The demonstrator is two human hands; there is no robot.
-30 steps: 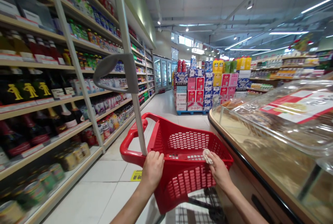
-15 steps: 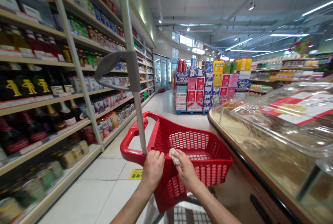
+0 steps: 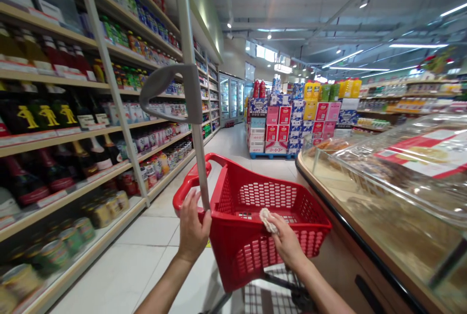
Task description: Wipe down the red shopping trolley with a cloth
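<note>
A red plastic shopping cart basket [image 3: 241, 255] with perforated sides stands in front of me, and nothing shows inside it. Against the red handle loop [image 3: 180, 188], close to the foot of a grey metal pole [image 3: 199, 158], lies my left hand [image 3: 193, 231]. Its fingers are stretched out and the thumb is spread away from them. My right hand [image 3: 286, 238] is closed on a crumpled white cloth [image 3: 268, 219], which touches the basket's near rim. The fingertips under the cloth are hidden. A grey plastic hook-shaped piece [image 3: 193, 94] is fixed on the pole.
Shelves [image 3: 134, 125] of bottles and cans run along the left. A glass-edged counter [image 3: 321, 178] with clear food packs [image 3: 408, 158] stands close on the right. Stacked drink cartons [image 3: 277, 129] sit on a blue pallet [image 3: 270, 156] ahead, with glass-door fridges [image 3: 231, 95] farther back.
My left hand has moved left from the basket rim to the handle loop, and its fingers have straightened. My right hand has slid the cloth rightward along the rim.
</note>
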